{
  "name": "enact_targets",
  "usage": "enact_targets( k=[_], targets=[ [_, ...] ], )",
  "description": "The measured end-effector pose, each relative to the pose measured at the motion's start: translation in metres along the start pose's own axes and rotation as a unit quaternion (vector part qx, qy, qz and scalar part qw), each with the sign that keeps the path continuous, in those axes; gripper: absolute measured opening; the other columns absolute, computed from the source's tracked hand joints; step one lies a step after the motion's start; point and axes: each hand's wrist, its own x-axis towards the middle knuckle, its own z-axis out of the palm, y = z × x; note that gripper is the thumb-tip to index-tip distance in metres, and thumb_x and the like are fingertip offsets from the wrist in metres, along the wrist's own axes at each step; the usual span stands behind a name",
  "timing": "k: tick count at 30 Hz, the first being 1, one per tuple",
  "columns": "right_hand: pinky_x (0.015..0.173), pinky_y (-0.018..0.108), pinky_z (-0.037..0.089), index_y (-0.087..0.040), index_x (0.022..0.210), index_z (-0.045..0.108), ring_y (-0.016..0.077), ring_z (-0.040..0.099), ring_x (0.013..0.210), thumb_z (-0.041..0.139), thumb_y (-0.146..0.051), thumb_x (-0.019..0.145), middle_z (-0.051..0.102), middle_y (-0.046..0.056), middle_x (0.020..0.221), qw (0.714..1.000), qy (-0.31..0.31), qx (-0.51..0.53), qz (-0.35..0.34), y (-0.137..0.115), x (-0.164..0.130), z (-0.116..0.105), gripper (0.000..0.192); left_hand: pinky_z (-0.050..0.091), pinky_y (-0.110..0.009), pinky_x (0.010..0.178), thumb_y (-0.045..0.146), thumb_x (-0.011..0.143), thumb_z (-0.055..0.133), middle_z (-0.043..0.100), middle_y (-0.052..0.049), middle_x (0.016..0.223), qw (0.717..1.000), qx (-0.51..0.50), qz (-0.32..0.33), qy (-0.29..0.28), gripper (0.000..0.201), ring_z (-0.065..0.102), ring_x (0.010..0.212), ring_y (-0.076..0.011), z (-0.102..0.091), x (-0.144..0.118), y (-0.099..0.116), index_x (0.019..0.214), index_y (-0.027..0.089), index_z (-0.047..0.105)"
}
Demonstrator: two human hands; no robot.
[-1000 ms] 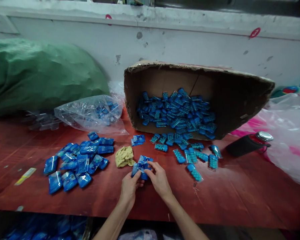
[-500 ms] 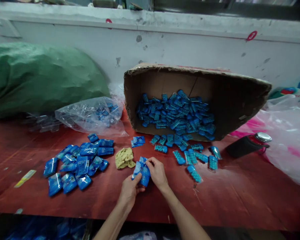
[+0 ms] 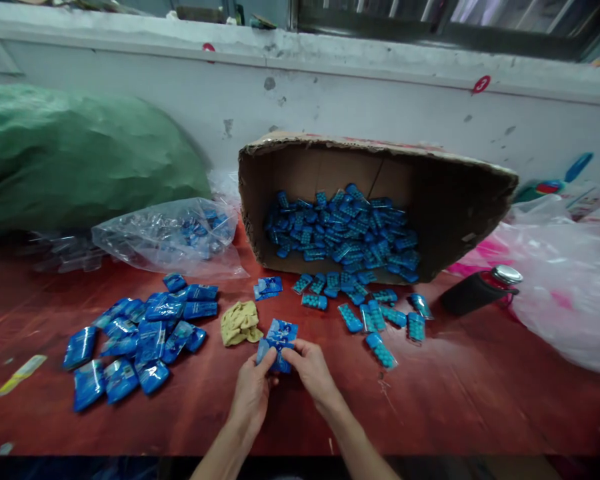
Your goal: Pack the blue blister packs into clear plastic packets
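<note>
Near the front middle of the table, my left hand [image 3: 253, 387] pinches the lower left of a blue printed packet [image 3: 283, 331], thumb on top. My right hand [image 3: 310, 370] is closed on its right side, thumb and fingers near the left thumb. The piece shows an upper and a lower part; whether it is one folded sheet or two pieces I cannot tell. A crumpled yellowish cloth [image 3: 240, 323] lies just left of it. Behind the cloth are small flat blue packets [image 3: 268, 287]. Several filled blue packets [image 3: 151, 341] are piled at the left.
A cardboard box [image 3: 460, 220] on its side holds many small clear packs of blue beads [image 3: 347, 227]; several more packs [image 3: 381, 351] lie before it. A black bottle [image 3: 467, 293] lies at the right beside plastic bags [image 3: 570, 293]. A clear bag [image 3: 145, 233] and green sack [image 3: 90, 160] stand left.
My right hand has moved from the packet's upper right corner down toward my left thumb. The packet now shows an upper and a lower part. The whole view has shifted slightly.
</note>
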Motion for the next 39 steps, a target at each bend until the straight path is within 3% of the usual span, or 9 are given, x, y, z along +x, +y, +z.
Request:
enact_targets(
  k=[9, 13, 16, 19, 22, 24, 27, 32, 39],
  targets=[
    [0.047, 0.019, 0.028, -0.017, 0.054, 0.046, 0.0085, 0.035, 0.050, 0.047, -0.031, 0.077, 0.041, -0.006, 0.050, 0.986, 0.138, -0.079, -0.059, 0.007, 0.002, 0.007, 0.027, 0.034, -0.020, 0.038, 0.034, 0.049, 0.073, 0.057, 0.002, 0.050, 0.998, 0.038, 0.046, 0.029, 0.030, 0.047, 0.040, -0.0077, 0.018, 0.020, -0.014, 0.064, 0.011, 0.061],
    [0.047, 0.019, 0.029, -0.017, 0.057, 0.042, 0.0083, 0.037, 0.051, 0.042, -0.030, 0.082, 0.039, -0.006, 0.052, 0.974, 0.157, -0.145, -0.078, 0.004, 0.000, 0.001, 0.028, 0.034, -0.019, 0.037, 0.034, 0.051, 0.073, 0.056, 0.002, 0.049, 0.999, 0.030, 0.009, -0.037, 0.031, 0.046, 0.039, -0.0071, 0.021, 0.017, -0.008, 0.064, 0.011, 0.059],
    [0.046, 0.018, 0.030, -0.017, 0.057, 0.046, 0.0085, 0.040, 0.050, 0.038, -0.033, 0.085, 0.039, -0.006, 0.052, 0.964, 0.113, -0.220, -0.101, -0.003, -0.003, -0.008, 0.033, 0.035, -0.017, 0.036, 0.030, 0.053, 0.073, 0.059, 0.001, 0.053, 0.996, 0.021, -0.047, -0.077, 0.028, 0.049, 0.040, -0.0071, 0.016, 0.012, 0.001, 0.069, 0.011, 0.059],
    [0.051, 0.018, 0.035, -0.017, 0.060, 0.053, 0.0101, 0.047, 0.056, 0.034, -0.034, 0.088, 0.048, -0.004, 0.056, 0.934, 0.055, -0.323, -0.142, -0.016, 0.003, -0.021, 0.038, 0.034, -0.016, 0.034, 0.023, 0.059, 0.071, 0.059, 0.001, 0.053, 0.996, 0.004, -0.072, -0.058, 0.020, 0.048, 0.038, -0.0064, 0.010, 0.007, 0.006, 0.069, 0.012, 0.058],
    [0.073, 0.023, 0.038, -0.020, 0.082, 0.060, 0.0153, 0.052, 0.082, 0.038, -0.028, 0.087, 0.060, 0.002, 0.085, 0.881, 0.119, -0.431, -0.154, -0.028, 0.026, -0.035, 0.024, 0.033, -0.016, 0.033, 0.021, 0.067, 0.064, 0.056, 0.002, 0.049, 0.995, -0.014, -0.093, -0.045, 0.013, 0.047, 0.037, -0.0067, 0.007, 0.003, 0.006, 0.066, 0.014, 0.054],
    [0.081, 0.032, 0.034, -0.020, 0.096, 0.058, 0.0214, 0.047, 0.096, 0.043, -0.023, 0.084, 0.055, 0.009, 0.104, 0.862, 0.157, -0.463, -0.137, -0.029, 0.044, -0.042, 0.019, 0.033, -0.016, 0.032, 0.023, 0.072, 0.059, 0.055, 0.001, 0.047, 0.993, -0.022, -0.111, -0.040, 0.014, 0.047, 0.036, -0.0070, 0.005, 0.001, 0.005, 0.064, 0.014, 0.052],
    [0.083, 0.040, 0.031, -0.019, 0.092, 0.059, 0.0261, 0.043, 0.098, 0.046, -0.017, 0.081, 0.055, 0.012, 0.100, 0.850, 0.170, -0.485, -0.114, -0.023, 0.059, -0.047, 0.017, 0.033, -0.015, 0.032, 0.026, 0.076, 0.055, 0.053, 0.001, 0.045, 0.990, -0.035, -0.135, -0.030, 0.018, 0.048, 0.036, -0.0072, 0.002, -0.003, 0.006, 0.063, 0.015, 0.050],
    [0.082, 0.039, 0.031, -0.022, 0.085, 0.059, 0.0254, 0.044, 0.095, 0.050, -0.013, 0.077, 0.054, 0.009, 0.095, 0.858, 0.148, -0.479, -0.113, -0.008, 0.045, -0.050, 0.015, 0.034, -0.015, 0.032, 0.028, 0.078, 0.052, 0.053, 0.001, 0.046, 0.984, -0.041, -0.171, -0.014, 0.018, 0.048, 0.036, -0.0071, -0.003, -0.005, 0.009, 0.066, 0.015, 0.050],
    [0.068, 0.025, 0.042, -0.018, 0.092, 0.051, 0.0157, 0.054, 0.078, 0.052, -0.019, 0.075, 0.056, 0.003, 0.088, 0.919, 0.078, -0.364, -0.129, -0.004, 0.015, -0.050, 0.017, 0.041, -0.015, 0.036, 0.027, 0.077, 0.053, 0.055, 0.000, 0.048, 0.984, -0.082, -0.158, 0.023, 0.016, 0.052, 0.039, -0.0076, 0.000, -0.002, 0.006, 0.067, 0.014, 0.050]
  ],
)
